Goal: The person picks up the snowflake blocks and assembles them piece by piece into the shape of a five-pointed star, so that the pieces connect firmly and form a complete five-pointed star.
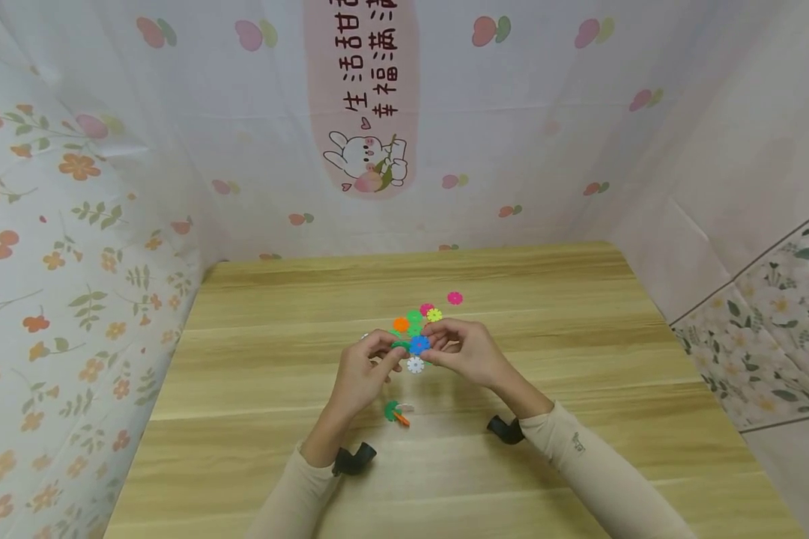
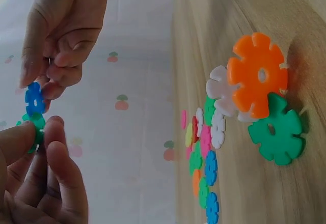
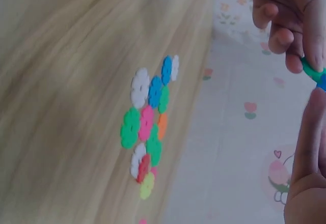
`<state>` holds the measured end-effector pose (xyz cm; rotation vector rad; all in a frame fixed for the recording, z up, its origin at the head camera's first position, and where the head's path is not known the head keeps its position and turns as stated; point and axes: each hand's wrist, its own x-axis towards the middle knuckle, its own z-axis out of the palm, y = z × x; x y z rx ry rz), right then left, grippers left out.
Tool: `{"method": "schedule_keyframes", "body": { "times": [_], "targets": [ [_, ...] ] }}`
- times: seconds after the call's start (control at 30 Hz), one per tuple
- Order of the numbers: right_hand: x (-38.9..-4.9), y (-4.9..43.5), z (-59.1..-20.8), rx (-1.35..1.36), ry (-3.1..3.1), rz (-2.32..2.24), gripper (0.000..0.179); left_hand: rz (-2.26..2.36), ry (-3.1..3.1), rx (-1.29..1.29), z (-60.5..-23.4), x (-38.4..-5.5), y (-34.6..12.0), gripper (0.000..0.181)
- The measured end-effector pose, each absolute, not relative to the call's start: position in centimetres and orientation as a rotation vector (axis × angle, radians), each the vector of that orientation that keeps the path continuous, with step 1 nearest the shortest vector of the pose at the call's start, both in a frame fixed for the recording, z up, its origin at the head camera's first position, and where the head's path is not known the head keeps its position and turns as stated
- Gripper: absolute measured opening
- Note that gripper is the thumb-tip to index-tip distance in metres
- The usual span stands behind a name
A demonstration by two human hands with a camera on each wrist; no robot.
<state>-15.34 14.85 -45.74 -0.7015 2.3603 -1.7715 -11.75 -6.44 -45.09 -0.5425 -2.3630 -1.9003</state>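
Above the table, my left hand (image 1: 366, 371) pinches a green snowflake disc (image 2: 36, 126) between thumb and fingers. My right hand (image 1: 473, 356) pinches a blue snowflake disc (image 1: 419, 345) by its edge. The two notched plastic discs meet edge to edge between my hands; whether their slots are fully locked cannot be told. Nearer to me on the table stands a small cluster of joined discs: a green disc (image 2: 277, 130), an orange disc (image 2: 260, 71) and a white disc (image 2: 220, 89). In the right wrist view the held discs are partly cut off.
Loose flat discs lie in a group beyond my hands, among them a yellow disc (image 1: 434, 315), an orange one (image 1: 401, 324) and a white one (image 1: 415, 364). A pink disc (image 1: 455, 298) lies farthest off. Printed cloth (image 1: 243, 150) hangs behind the wooden table (image 1: 243, 374).
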Motion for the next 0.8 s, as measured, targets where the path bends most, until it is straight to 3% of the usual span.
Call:
{"method": "schedule_keyframes", "body": {
  "times": [0.6,0.8],
  "targets": [
    [-14.1,14.4,-43.7,-0.586,2.272,-1.86,0.03,-1.818,-2.236,-0.604,-48.2,-13.0,-6.1,0.01],
    [-15.7,15.3,-45.1,-0.539,2.194,-1.874,0.039,-1.89,-2.302,-0.455,-47.5,-13.1,-7.0,0.011]
  ]
}}
